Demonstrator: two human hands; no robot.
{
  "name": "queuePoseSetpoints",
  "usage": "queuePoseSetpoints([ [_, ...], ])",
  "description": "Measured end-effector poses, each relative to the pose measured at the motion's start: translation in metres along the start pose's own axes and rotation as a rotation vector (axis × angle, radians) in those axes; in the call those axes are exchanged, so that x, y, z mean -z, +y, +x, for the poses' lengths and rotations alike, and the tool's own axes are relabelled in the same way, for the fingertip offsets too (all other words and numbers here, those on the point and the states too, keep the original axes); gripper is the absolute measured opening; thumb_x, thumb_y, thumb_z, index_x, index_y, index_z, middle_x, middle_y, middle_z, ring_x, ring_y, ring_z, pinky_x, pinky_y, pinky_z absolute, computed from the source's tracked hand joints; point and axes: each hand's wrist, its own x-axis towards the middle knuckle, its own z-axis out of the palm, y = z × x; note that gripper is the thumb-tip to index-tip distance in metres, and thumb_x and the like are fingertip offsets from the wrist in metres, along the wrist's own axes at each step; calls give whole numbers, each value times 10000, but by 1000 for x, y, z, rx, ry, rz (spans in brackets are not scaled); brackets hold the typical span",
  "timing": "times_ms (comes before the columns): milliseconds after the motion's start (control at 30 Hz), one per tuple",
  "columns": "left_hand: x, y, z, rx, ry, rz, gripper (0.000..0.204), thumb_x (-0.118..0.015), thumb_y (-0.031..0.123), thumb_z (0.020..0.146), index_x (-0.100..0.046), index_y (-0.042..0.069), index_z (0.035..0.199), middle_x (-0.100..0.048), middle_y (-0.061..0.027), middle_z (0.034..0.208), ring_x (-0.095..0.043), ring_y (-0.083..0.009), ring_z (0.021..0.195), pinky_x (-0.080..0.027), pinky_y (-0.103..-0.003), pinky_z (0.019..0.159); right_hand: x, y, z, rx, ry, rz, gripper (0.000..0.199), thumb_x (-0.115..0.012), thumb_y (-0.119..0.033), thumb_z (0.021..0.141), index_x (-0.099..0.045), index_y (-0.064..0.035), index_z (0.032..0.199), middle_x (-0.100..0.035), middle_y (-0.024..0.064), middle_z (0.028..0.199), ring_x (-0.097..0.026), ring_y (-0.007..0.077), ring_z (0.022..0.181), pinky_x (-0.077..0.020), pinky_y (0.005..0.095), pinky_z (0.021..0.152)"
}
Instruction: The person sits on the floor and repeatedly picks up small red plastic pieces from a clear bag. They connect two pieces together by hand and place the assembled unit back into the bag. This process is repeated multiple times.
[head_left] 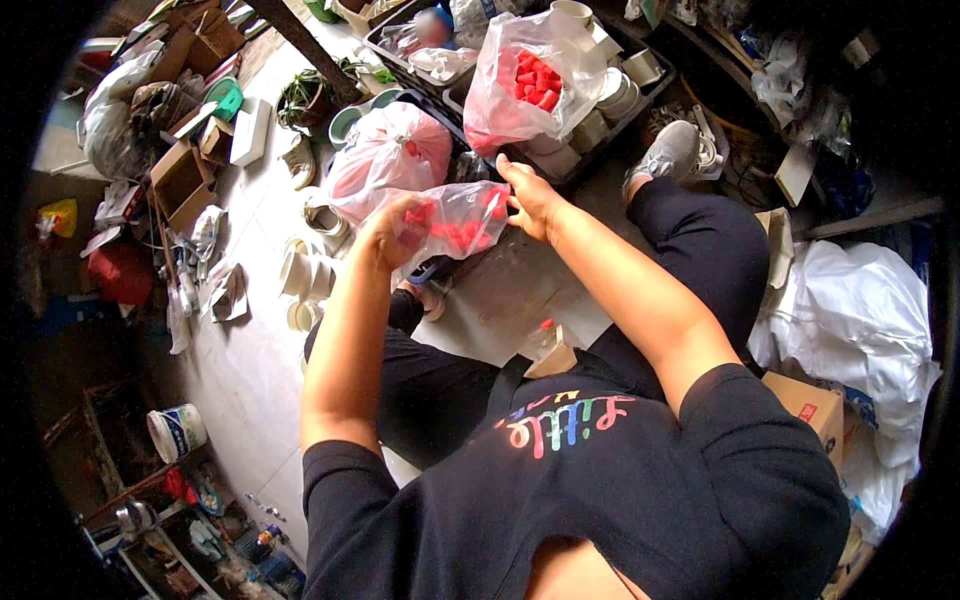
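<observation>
A small clear plastic bag [468, 212] with red pieces in its bottom is stretched between my two hands. My left hand [392, 228] is closed on its left end, the fingertips partly hidden by the film. At the other end my right hand [535, 203] has its fingers curled on the bag's edge, with the thumb sticking up. Just beyond stands a larger open plastic bag [490, 75] holding short red pieces [537, 80]. A full, gathered plastic bag [400, 140] with pinkish-red contents sits behind my left hand.
Black crates [655, 85] hold white fittings at the far side. White pipe pieces [305, 270] stand on the floor to the left, near a potted plant [303, 100] and cardboard boxes [182, 185]. A white sack [850, 300] lies at right, a white bucket [178, 432] at lower left.
</observation>
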Motion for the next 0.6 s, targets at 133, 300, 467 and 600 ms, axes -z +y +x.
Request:
queuePoseSetpoints([
  [133, 19, 2, 40, 175, 186, -103, 98, -511, 124, 816, -527, 48, 757, -508, 11, 566, -438, -62, 396, -400, -161, 358, 12, 8, 7, 3, -119, 20, 780, -564, -477, 809, -181, -94, 1370, -210, 154, 1423, -176, 335, 1312, -155, 530, 1025],
  [300, 38, -7, 36, -128, 388, 471, 79, -557, 132, 777, -558, 82, 716, -512, -11, 576, -432, -113, 422, -329, -231, 366, 16, 13, 11, -25, -131, 67, 485, -593, -347, 827, -415, -101, 1205, -416, 91, 1242, -365, 304, 1173, -313, 475, 953],
  [467, 39, 11, 1, -292, 338, 243, 86, -583, 151, 791, -559, 70, 774, -537, -10, 613, -463, -90, 463, -363, -200, 403, 13, 19, 15, -49, -125, 0, 388, -626, -310, 806, -471, -110, 1099, -475, 55, 1071, -465, 224, 981, -414, 398, 811],
  [600, 27, 11, -22, -176, 141, -257, 164, -585, 164, 810, -547, 8, 840, -554, -34, 684, -493, -82, 516, -394, -140, 403, 3, 19, 11, -6, -174, -80, 366, -639, -292, 796, -495, -121, 1085, -524, 20, 986, -507, 157, 861, -440, 329, 730],
])
